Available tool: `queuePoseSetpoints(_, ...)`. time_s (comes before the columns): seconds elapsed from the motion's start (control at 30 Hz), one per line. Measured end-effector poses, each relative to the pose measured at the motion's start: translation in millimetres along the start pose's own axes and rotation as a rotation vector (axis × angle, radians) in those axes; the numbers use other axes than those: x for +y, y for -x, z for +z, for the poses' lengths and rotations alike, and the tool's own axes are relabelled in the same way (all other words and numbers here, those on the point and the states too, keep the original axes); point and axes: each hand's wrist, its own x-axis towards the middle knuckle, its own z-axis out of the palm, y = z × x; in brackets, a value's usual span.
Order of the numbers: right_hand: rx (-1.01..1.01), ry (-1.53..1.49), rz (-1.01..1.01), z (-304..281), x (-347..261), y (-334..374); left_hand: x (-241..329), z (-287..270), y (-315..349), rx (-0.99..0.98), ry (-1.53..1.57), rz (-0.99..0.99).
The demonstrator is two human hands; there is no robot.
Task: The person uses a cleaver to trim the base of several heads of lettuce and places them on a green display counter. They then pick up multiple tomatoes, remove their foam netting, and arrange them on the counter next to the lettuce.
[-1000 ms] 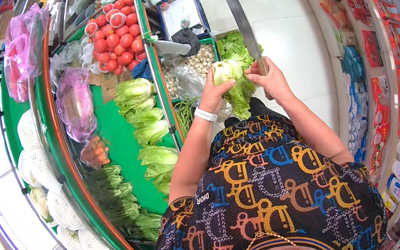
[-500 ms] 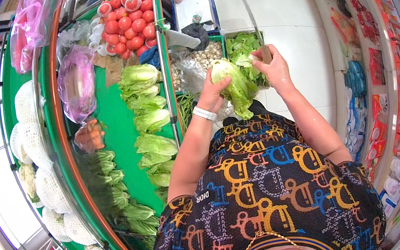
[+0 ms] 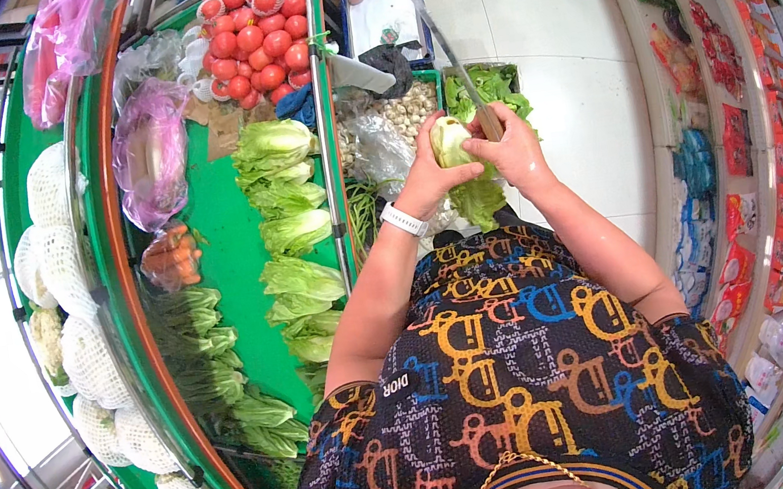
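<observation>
My left hand, with a white band on the wrist, is wrapped around a head of green lettuce. The pale stem end points up and away from me, while the leaves hang toward my body. In my right hand is a long knife, gripped by its wooden handle, its blade pointing forward and slightly left. The right thumb and fingers reach onto the lettuce's right side. Just beyond both hands stands a crate of loose green leaves.
On the green shelf to my left lie a row of lettuces, bagged carrots and tomatoes. Garlic bulbs and a blue-rimmed tray are ahead. Packaged goods line shelves on the right.
The lettuce has turned so its stem end shows upward. My right hand has moved left onto it, and the knife blade now leans further left.
</observation>
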Motion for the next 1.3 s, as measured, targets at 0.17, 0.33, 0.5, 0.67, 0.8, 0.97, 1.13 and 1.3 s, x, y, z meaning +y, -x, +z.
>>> queuePoseSetpoints(0.17,0.014,-0.159,0.015,-10.2,2.9,-16.6,25.7,-10.4,-0.2,-0.061,0.149,-0.169)
queuePoseSetpoints(0.33,0.001,-0.311,0.058,-3.1,2.3,-24.3,-6.7,-28.8,-10.1,-0.029,0.172,-0.044)
queuePoseSetpoints(0.5,0.058,-0.147,0.049,-0.4,-2.8,-24.5,-4.8,-17.4,-12.5,0.034,0.217,-0.065)
queuePoseSetpoints(0.67,0.127,0.055,-0.024,-1.9,-0.9,-26.2,-1.6,-14.6,-14.5,0.146,0.284,-0.056)
queuePoseSetpoints(0.8,0.034,-0.14,-0.075,3.2,2.7,-17.7,6.3,-17.6,-18.2,0.099,0.468,-0.144)
queuePoseSetpoints(0.97,0.055,0.186,-0.089,0.5,1.2,-12.0,10.5,-19.5,-12.9,0.046,0.376,-0.166)
queuePoseSetpoints(1.13,0.096,0.179,-0.043,5.2,9.6,-13.3,5.1,-14.9,-12.6,0.064,0.402,-0.131)
queuePoseSetpoints(1.3,0.104,0.116,-0.042,1.0,9.9,-13.2,13.7,-6.8,-4.5,0.042,0.493,-0.148)
